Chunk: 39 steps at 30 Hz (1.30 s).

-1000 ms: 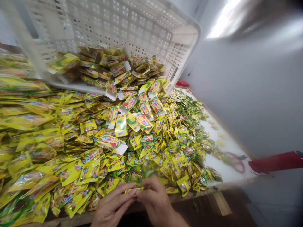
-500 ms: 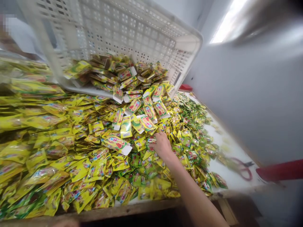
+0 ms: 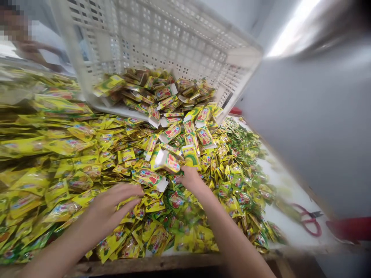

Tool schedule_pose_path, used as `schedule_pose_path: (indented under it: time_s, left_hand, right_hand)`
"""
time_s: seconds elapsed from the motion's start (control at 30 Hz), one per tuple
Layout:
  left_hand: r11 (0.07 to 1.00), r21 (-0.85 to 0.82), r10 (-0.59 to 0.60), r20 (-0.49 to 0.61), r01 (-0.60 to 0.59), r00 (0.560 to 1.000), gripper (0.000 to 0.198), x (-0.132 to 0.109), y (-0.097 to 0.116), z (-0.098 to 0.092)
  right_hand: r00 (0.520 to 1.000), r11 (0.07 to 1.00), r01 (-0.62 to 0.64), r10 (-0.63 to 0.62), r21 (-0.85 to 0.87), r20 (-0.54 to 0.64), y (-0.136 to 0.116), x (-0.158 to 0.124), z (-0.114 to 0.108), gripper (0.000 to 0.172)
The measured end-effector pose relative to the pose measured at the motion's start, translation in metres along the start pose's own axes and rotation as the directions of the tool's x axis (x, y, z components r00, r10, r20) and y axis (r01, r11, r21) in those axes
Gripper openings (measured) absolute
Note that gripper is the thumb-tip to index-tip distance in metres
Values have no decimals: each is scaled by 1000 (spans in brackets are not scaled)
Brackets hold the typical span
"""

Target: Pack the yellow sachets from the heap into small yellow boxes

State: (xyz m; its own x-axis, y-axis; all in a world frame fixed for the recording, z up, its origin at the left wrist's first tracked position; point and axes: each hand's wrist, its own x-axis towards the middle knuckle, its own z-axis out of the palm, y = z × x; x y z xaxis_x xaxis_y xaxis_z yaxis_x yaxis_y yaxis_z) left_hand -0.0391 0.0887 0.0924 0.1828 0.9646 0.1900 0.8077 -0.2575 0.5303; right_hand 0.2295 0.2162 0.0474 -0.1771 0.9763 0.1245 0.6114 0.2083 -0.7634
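Note:
My right hand (image 3: pixel 190 180) is over the pile, thumb and fingers closed on the near end of a small yellow-green carton (image 3: pixel 171 163). That carton is tilted, its white open end facing up and left. My left hand (image 3: pixel 117 202) reaches in from the lower left, fingers stretched and thumb apart, holding nothing. Just beyond its fingertips lies another carton (image 3: pixel 150 178) with a white flap. Around both hands spreads a deep heap of shiny yellow and green sachets (image 3: pixel 156 235). More cartons (image 3: pixel 171 132) spill down from a tipped white crate.
The white perforated crate (image 3: pixel 243 63) lies on its side on the heap. Red-handled scissors (image 3: pixel 311 224) rest on the white tabletop at right, beside a red object (image 3: pixel 352 228). A wooden edge (image 3: pixel 139 265) runs along the front. Another person (image 3: pixel 37 48) is at upper left.
My left hand has come up from the bottom edge over the sachets. My right hand has moved slightly left, and a carton is now tilted up at its fingers. The view has shifted somewhat.

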Motion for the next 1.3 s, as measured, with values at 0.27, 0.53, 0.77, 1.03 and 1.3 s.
schedule_pose_path:
  time_s: [0.27, 0.53, 0.77, 1.03, 1.3]
  left_hand:
    - [967, 190, 110, 301, -173, 947, 36, 127, 16, 18]
    - [939, 325, 43, 216, -114, 975, 42, 96, 29, -10]
    - [996, -82, 31, 135, -20, 990, 62, 21, 67, 72]
    - [988, -139, -88, -103, 73, 991, 64, -12, 87, 157]
    - [956, -293, -26, -177, -28, 984, 35, -29, 87, 171]
  right_hand:
    - [998, 992, -44, 38, -121, -53, -3, -27, 5, 29]
    - [984, 969, -59, 97, 240, -148, 1, -55, -38, 23]
    - [988, 713, -75, 146, 698, -42, -28, -96, -55, 24]
    - [999, 979, 48, -49, 198, 3, -9, -125, -43, 9]
    - [900, 959, 277, -238, -56, 364, -14, -121, -62, 12]
